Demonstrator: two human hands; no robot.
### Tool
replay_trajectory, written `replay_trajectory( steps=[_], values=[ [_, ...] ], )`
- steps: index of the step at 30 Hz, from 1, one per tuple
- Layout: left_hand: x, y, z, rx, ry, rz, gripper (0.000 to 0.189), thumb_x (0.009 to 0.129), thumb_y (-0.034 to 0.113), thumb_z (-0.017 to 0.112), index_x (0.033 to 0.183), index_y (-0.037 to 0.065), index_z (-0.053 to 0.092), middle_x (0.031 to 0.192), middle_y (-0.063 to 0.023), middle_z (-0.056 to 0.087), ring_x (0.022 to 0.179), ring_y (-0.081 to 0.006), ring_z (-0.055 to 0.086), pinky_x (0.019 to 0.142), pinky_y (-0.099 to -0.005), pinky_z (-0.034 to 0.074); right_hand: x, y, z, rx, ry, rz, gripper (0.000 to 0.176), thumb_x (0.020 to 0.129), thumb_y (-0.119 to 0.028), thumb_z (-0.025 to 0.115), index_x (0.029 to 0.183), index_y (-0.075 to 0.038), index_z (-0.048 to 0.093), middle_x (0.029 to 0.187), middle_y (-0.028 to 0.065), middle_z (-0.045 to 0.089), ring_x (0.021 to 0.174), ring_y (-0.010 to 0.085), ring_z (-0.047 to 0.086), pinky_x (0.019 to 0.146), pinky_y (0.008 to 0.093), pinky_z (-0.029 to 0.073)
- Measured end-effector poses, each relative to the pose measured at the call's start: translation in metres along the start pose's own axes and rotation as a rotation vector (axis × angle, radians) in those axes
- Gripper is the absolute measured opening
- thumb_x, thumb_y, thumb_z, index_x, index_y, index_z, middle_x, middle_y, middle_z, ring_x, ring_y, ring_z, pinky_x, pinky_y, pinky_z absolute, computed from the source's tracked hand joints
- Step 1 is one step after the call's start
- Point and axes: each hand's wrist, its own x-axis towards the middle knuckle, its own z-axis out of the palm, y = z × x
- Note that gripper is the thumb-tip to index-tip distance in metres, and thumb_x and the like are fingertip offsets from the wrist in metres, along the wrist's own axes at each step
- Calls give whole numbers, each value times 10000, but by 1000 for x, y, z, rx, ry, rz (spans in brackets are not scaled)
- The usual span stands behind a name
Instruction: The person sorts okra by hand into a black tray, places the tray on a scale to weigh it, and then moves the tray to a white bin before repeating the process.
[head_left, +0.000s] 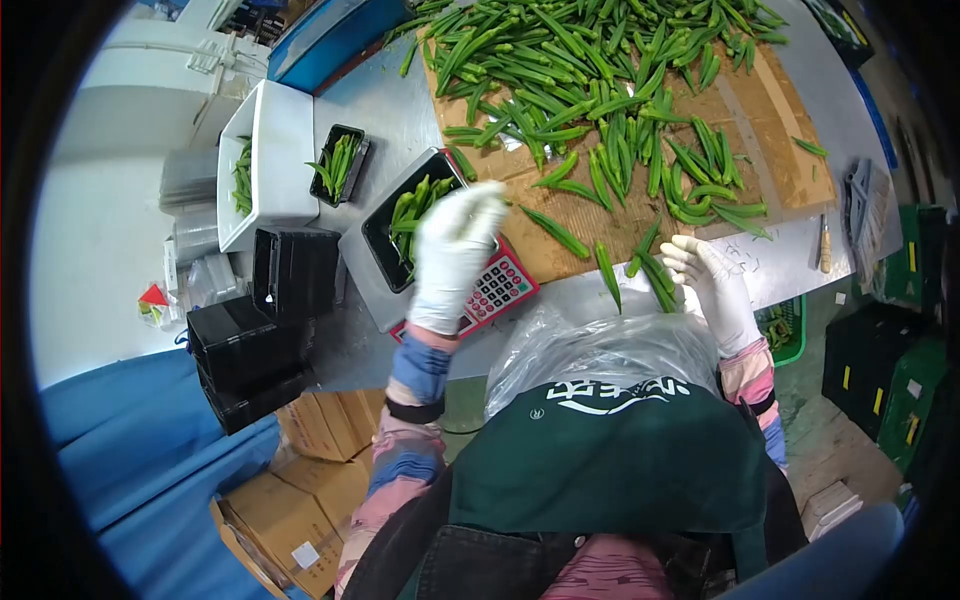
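Note:
My left hand [452,252], in a white glove, hovers over a black tray [378,243] that holds several okra pods and sits on a scale with a red keypad [497,287]. Whether that hand holds a pod I cannot tell. My right hand [708,280], also gloved, rests at the near edge of the cardboard sheet [580,205], its fingers touching a few okra pods [655,275]. A large heap of green okra [590,70] covers the far part of the cardboard.
A white bin [283,150] with okra and a second small black tray [338,164] stand at the left. Stacked black trays [250,340] sit below them. A knife [825,243] lies at the right. Cardboard boxes [300,480] and green crates [905,400] are on the floor.

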Motion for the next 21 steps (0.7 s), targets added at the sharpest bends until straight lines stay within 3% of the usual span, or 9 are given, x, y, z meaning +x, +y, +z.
replay_trajectory(
  steps=[3,5,7,11,12,13,15,18,21],
  values=[
    [-21,-8,70,217,-209,186,211,904,168,680,1087,75,726,1021,-124,719,988,-279,682,872,-380,541,1,0,1,-19,14,23,422,1066,-264,488,1322,61,573,1247,189,679,1120,228,659,913,311,491],
    [-21,-33,107,564,-346,286,352,821,88,676,1171,107,702,1159,-117,693,1157,-327,618,1009,-440,476,0,-2,2,-40,17,20,429,1067,-263,487,1328,67,567,1249,190,678,1119,228,657,914,309,492],
    [-25,-58,133,835,-237,328,371,780,93,663,1149,121,685,1160,-114,675,1206,-319,577,1056,-467,417,0,3,-4,-19,-4,7,443,1070,-270,484,1343,73,555,1268,193,665,1127,229,649,914,306,492],
    [-10,-47,130,682,-412,66,296,784,161,729,1073,129,672,1122,-119,682,1172,-339,587,1046,-465,399,0,9,-23,33,16,34,468,1073,-273,485,1365,91,522,1296,205,643,1135,233,638,903,309,496],
    [-10,-44,129,435,-358,-22,290,818,183,742,1086,107,664,1092,-140,688,1120,-364,616,1010,-444,439,-1,10,-25,49,25,41,470,1073,-272,484,1366,94,518,1293,205,643,1132,233,639,903,309,495],
    [-10,-40,130,127,-263,-80,281,894,198,714,1119,48,639,1058,-129,700,1028,-321,661,927,-397,504,0,12,-28,66,37,46,472,1074,-272,483,1367,97,515,1291,205,644,1129,233,639,903,309,495],
    [-3,-18,116,-688,-350,-461,354,962,253,672,1202,-1,614,1074,-99,702,1008,-237,675,860,-344,537,3,16,-31,65,34,42,471,1073,-270,486,1365,99,516,1285,208,644,1119,232,639,900,304,496],
    [-9,7,91,-1355,-379,-583,446,1024,301,600,1336,-15,564,1112,-62,688,979,-140,645,832,-294,533,5,17,-26,66,34,42,472,1071,-273,494,1363,97,518,1283,207,645,1113,228,640,897,303,498],
    [-18,21,63,-1468,-360,-648,477,1063,306,533,1430,1,510,1129,-52,668,898,-106,604,787,-269,522,6,17,-23,52,24,46,472,1068,-278,501,1359,93,523,1284,205,645,1116,226,638,900,303,498]
  ],
)
